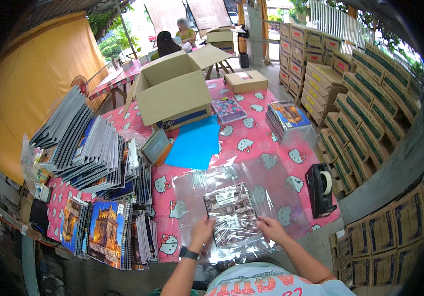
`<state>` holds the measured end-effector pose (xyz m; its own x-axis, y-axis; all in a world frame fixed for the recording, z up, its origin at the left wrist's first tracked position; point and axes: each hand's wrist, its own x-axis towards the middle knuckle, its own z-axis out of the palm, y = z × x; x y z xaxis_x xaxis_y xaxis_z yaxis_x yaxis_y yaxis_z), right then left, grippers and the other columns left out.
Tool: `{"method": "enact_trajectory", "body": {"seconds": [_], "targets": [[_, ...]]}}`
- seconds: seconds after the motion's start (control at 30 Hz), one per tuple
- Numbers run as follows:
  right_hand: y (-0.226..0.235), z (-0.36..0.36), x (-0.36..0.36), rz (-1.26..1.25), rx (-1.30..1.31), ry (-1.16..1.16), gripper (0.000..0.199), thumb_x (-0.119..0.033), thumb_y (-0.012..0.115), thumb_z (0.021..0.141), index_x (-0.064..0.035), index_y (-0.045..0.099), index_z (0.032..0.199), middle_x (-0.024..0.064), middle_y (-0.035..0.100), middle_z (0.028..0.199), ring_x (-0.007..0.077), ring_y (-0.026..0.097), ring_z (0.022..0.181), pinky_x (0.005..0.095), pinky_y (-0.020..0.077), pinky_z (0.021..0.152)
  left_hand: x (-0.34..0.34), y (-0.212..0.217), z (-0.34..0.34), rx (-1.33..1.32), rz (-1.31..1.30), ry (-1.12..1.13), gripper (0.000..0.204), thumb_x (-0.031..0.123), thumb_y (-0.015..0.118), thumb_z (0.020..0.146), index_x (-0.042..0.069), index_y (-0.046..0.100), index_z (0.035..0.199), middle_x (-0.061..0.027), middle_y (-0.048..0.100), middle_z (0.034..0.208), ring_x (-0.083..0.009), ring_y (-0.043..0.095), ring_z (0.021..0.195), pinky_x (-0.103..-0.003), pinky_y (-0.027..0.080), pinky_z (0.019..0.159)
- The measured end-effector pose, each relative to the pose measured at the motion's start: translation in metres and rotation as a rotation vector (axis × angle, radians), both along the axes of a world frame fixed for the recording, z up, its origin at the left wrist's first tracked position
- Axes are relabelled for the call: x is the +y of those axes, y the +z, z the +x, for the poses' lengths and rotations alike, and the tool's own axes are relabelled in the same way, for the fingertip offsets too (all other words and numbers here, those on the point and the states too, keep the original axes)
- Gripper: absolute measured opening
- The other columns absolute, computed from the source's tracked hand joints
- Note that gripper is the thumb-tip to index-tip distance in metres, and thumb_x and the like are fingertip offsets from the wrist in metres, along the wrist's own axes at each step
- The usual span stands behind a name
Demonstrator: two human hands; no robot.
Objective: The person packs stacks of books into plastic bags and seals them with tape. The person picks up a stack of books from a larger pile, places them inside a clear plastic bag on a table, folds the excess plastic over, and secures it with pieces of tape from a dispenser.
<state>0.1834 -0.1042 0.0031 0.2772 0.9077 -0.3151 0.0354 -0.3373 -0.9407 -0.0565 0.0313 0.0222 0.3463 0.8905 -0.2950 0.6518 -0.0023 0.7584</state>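
Note:
A spiral notebook [231,209] with a brown-grey patterned cover lies at the near edge of the table, on or inside clear plastic; I cannot tell which. Its left edge is gripped by my left hand [202,233], which has a dark watch at the wrist. On the opposite side, my right hand [271,230] pinches the notebook's right edge, perhaps with some plastic. Clear plastic sheets [191,185] spread around and beyond the notebook, shiny and creased.
Stacked spiral notebooks [107,229] fill the table's left side. Blue sheets [193,143], an open carton [175,93] and a flat box [246,81] lie farther back. A wrapped notebook stack [288,122] and black tape dispenser [319,191] stand right. Cartons [370,118] line the right; people sit beyond.

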Motion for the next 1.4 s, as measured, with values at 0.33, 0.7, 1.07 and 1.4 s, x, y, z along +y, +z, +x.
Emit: {"method": "enact_trajectory", "body": {"seconds": [0.33, 0.7, 1.07, 1.4], "targets": [[0.074, 0.032, 0.071, 0.531, -0.296, 0.223, 0.075, -0.015, 0.078, 0.062, -0.0035, 0.044, 0.127, 0.0106, 0.047, 0.119, 0.0215, 0.046, 0.110, 0.0355, 0.0381, 0.094, 0.031, 0.068, -0.010, -0.750, 0.081, -0.323, 0.056, 0.019, 0.049, 0.074, 0.002, 0.045, 0.127, -0.0108, 0.022, 0.146, -0.0238, 0.014, 0.137, -0.037, 0.015, 0.109], [0.084, 0.004, 0.113, 0.664, -0.029, 0.016, 0.086, -0.014, 0.084, 0.058, -0.0019, 0.035, 0.127, 0.0093, 0.052, 0.109, 0.0189, 0.050, 0.103, 0.0336, 0.0423, 0.089, 0.014, 0.097, 0.052, -1.239, 0.071, 0.378, 0.057, 0.053, 0.023, 0.095, 0.004, 0.049, 0.111, -0.0078, 0.056, 0.107, -0.0176, 0.052, 0.099, -0.031, 0.041, 0.087], [0.087, 0.022, 0.082, 0.804, -0.156, 0.063, 0.092, -0.024, 0.084, 0.055, -0.0070, 0.035, 0.131, 0.0121, 0.051, 0.121, 0.0231, 0.045, 0.114, 0.0357, 0.0324, 0.098, -0.005, 0.138, 0.053, -1.068, 0.693, 0.144, 0.057, 0.052, 0.049, 0.085, 0.006, 0.049, 0.119, -0.0073, 0.053, 0.112, -0.0200, 0.046, 0.109, -0.037, 0.027, 0.101], [0.156, 0.031, 0.069, 0.756, -0.705, 0.565, 0.046, -0.031, 0.076, 0.063, -0.0100, 0.063, 0.102, 0.0041, 0.058, 0.118, 0.0215, 0.047, 0.113, 0.0402, 0.0282, 0.098, -0.022, 0.229, 0.024, -0.028, 1.023, -0.532, 0.030, 0.027, 0.072, 0.068, 0.017, 0.064, 0.095, 0.0029, 0.060, 0.082, -0.0160, 0.057, 0.088, -0.061, 0.011, 0.101]]}}
